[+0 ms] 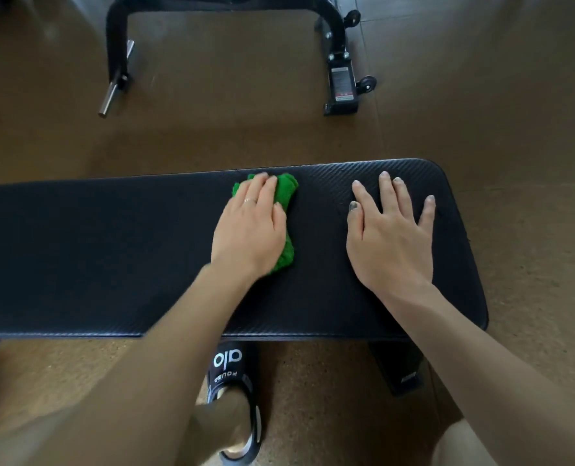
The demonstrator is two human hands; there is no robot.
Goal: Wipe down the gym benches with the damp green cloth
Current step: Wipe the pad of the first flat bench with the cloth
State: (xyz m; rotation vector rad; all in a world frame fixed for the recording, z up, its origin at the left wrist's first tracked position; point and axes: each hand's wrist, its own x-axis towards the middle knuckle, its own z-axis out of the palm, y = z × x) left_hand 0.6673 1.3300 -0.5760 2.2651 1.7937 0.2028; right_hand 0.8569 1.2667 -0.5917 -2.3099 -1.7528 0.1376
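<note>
A shoe is standing nearest, under the bench. The left hand is pressing the green cloth mid-pad with straight fingers; the right hand is resting flat, holding nothing. The bunched cloth is risking missed strips. No containers are showing.

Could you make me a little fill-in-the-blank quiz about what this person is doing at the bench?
1. The left hand presses a crumpled ____ cloth onto the black padded bench.
2. The right hand lies flat, holding ____.
3. The left hand wears a ____ on one finger.
4. The floor is ____ in colour.

Missing words: green; nothing; ring; brown
</note>
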